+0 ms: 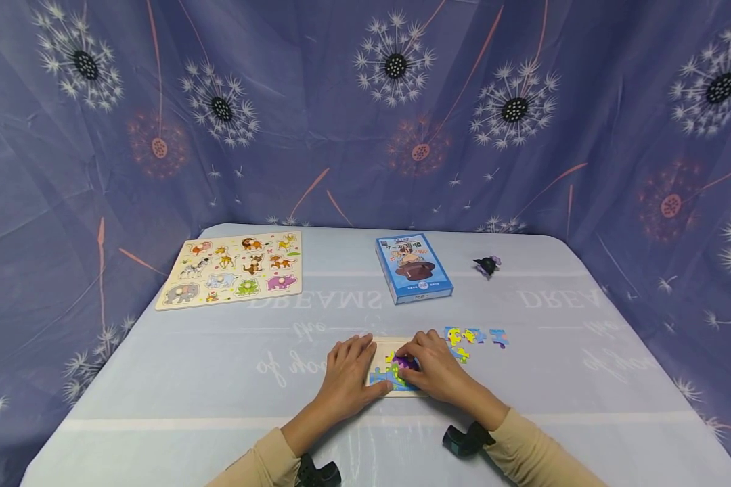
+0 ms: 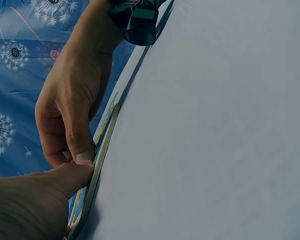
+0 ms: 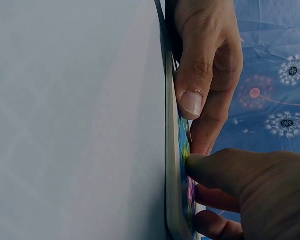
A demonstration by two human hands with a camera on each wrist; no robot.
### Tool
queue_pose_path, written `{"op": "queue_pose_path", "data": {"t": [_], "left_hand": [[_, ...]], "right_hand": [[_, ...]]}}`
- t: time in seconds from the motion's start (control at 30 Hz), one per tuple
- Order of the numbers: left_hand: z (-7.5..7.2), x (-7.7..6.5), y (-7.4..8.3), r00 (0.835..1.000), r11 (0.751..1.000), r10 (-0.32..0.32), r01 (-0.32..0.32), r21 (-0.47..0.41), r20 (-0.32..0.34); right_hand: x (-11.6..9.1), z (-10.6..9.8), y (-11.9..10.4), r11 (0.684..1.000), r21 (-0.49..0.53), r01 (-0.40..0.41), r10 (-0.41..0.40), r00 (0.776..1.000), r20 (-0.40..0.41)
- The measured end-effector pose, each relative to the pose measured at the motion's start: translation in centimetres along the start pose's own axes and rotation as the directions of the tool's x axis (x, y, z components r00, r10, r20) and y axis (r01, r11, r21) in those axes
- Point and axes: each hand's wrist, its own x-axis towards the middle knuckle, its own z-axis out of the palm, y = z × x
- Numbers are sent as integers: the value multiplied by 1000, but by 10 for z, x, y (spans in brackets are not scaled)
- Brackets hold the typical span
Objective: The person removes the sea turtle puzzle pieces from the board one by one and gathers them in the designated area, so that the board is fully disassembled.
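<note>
A shallow wooden puzzle tray [image 1: 379,350] lies before me, partly filled with blue, green and purple pieces. My left hand [image 1: 347,379] rests on its left side, fingers stretched toward the far corner and the thumb [image 3: 191,102] pressing over the near edge. My right hand [image 1: 435,365] is over the tray's right part, thumb and curled fingers around a purple puzzle piece [image 1: 407,363] low against the tray. In the left wrist view the two thumbs meet closely at the tray's near rim [image 2: 104,145]. The right hand covers the tray's right side.
Several loose puzzle pieces [image 1: 472,335] lie right of the tray. Behind stand a blue box [image 1: 423,295], a wooden animal peg board [image 1: 231,270] at the left and a small dark object [image 1: 486,265] at the right. A patterned curtain [image 1: 317,122] hangs behind the table.
</note>
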Motion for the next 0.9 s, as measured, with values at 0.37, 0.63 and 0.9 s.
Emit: {"op": "queue_pose_path", "data": {"t": [0.37,0.63,0.9], "left_hand": [[1,0,-1,1000,1000,0,0,6,-9],[1,1,-1,1000,1000,7,-7,11,-12],[1,0,-2,1000,1000,8,-8,5,-3]], "right_hand": [[1,1,0,1000,10,-7,7,1000,-2],[1,1,0,1000,11,-5,5,1000,-9],[2,1,1,998,-29,49,-50,998,-35]]}}
